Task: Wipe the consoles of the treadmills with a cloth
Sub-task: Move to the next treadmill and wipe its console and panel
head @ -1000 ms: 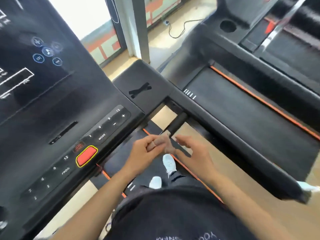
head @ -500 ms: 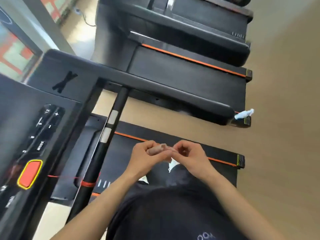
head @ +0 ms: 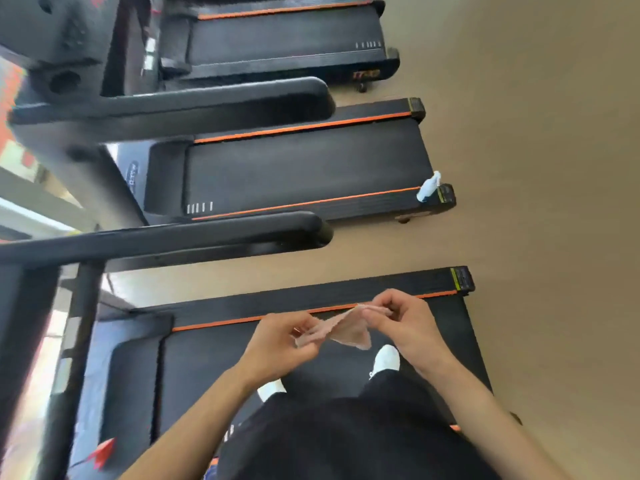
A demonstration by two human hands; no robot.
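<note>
A small pinkish cloth (head: pixel 346 329) is stretched between my two hands above the belt of the treadmill (head: pixel 214 355) I stand on. My left hand (head: pixel 280 344) pinches its lower left end. My right hand (head: pixel 403 322) pinches its upper right corner. The console of the neighbouring treadmill (head: pixel 65 39) shows blurred at the top left; this treadmill's own console is out of view.
A black handrail (head: pixel 194 237) runs across the middle left, another (head: pixel 194 105) above it. Two more treadmill belts (head: pixel 304 171) lie beyond. A white spray bottle (head: pixel 428 187) rests at the rear end of the middle treadmill. Tan floor (head: pixel 540 168) fills the right side.
The view has swung right, away from the console with the red button. My hands have drawn apart, and the bunched cloth is now spread out between them.
</note>
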